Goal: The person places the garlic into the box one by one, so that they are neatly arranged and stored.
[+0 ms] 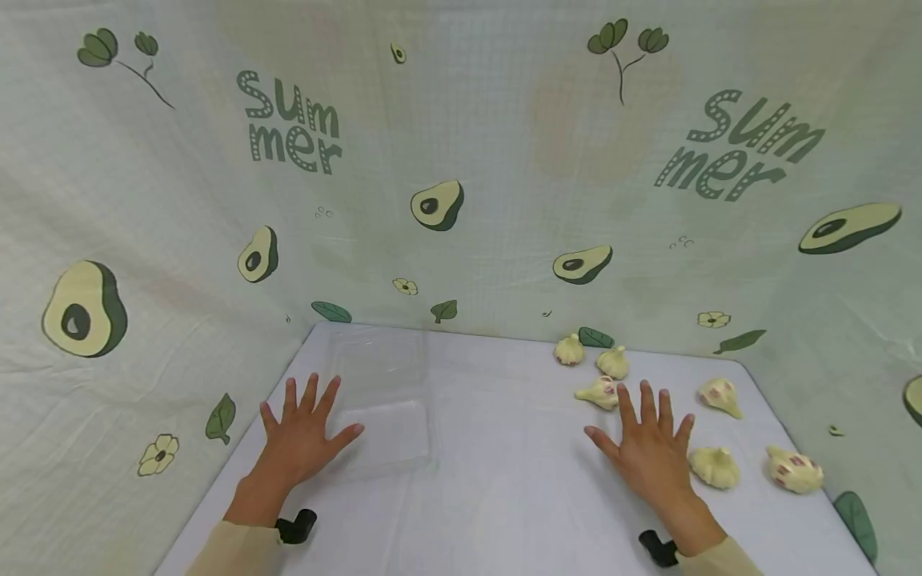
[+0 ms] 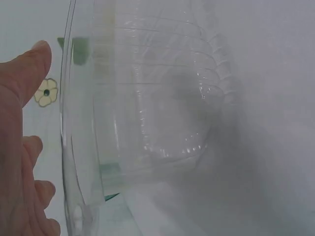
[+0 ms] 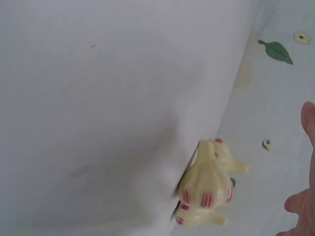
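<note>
My left hand point(image 1: 297, 440) is spread with straight fingers beside a clear plastic container point(image 1: 392, 432) on the left of the table. In the left wrist view the container point(image 2: 162, 108) stands close to the fingers; whether they touch cannot be told. My right hand point(image 1: 651, 456) is spread too, holding nothing, among several garlic bulbs. One garlic bulb point(image 1: 599, 393) lies just beyond its fingertips, and another garlic bulb point(image 1: 715, 467) sits to its right. The right wrist view shows a bulb with pink marks point(image 3: 205, 182), with more bulbs partly hidden behind it.
The white table point(image 1: 504, 480) is enclosed by a hanging cloth point(image 1: 497, 160) printed with avocados. Two garlic bulbs point(image 1: 569, 350) point(image 1: 612, 362) lie near the back edge. Farther right are a garlic bulb point(image 1: 720, 396) and one near the right edge point(image 1: 795, 470).
</note>
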Available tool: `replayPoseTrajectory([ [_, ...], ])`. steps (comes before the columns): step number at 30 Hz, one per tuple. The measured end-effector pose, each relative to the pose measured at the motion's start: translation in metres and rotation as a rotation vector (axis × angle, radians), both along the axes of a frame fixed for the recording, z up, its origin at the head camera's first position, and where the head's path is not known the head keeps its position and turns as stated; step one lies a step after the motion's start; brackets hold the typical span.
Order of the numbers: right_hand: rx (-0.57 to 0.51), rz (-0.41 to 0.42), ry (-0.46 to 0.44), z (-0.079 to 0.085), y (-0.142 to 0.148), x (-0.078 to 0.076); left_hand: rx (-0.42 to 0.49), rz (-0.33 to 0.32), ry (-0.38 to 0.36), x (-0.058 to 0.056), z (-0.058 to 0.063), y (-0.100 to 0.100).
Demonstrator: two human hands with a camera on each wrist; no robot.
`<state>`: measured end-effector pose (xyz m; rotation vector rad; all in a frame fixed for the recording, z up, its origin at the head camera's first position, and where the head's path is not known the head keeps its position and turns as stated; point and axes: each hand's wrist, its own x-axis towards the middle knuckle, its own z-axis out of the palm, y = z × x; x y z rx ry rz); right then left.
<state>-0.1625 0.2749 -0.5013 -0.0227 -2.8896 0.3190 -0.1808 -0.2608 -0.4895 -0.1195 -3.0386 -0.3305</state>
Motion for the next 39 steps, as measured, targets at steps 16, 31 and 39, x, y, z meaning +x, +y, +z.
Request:
replayPoseTrajectory([
  [16,-0.06,0.3,0.063,-0.007,-0.141,-0.022,0.123,0.01,-0.109,0.024,-0.025,-0.011],
  [31,-0.116,0.479,-0.072,-0.023,-0.184,0.013,0.129,-0.128,-0.105,0.023,-0.035,0.051],
  [39,-0.135,0.371,-0.105,-0.023,-0.133,0.033,0.158,-0.218,-0.127,0.02,-0.036,0.102],
])
